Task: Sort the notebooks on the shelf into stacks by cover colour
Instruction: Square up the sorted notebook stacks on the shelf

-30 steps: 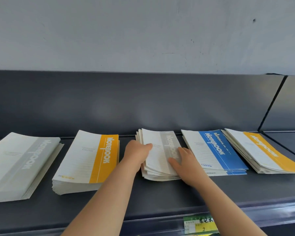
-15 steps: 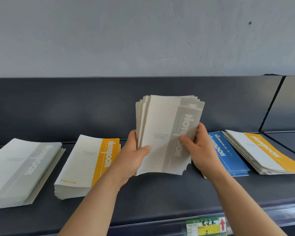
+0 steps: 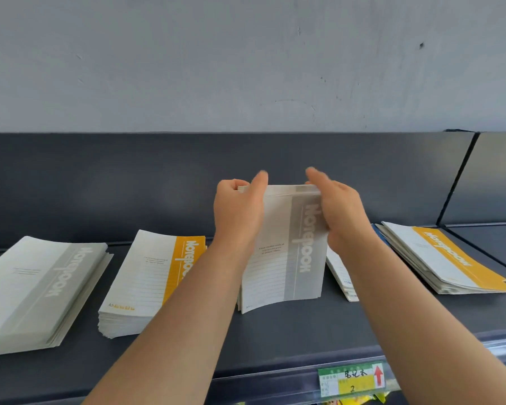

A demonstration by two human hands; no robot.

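— What's in the middle?

— A bundle of grey-striped notebooks (image 3: pixel 284 252). It stands upright on its bottom edge on the shelf (image 3: pixel 275 331), cover facing out and slightly bowed. The left hand (image 3: pixel 237 211) and the right hand (image 3: pixel 339 209) grip its top corners.

— And lying flat?

— At the far left there's a thick grey-striped stack (image 3: pixel 38 290), and just beside it a tall orange-striped stack (image 3: pixel 149 279). Right of the bundle is a blue-striped stack (image 3: pixel 338 270), mostly hidden behind the arm. At the far right is a lower orange stack (image 3: pixel 444 258), its books fanned out unevenly.
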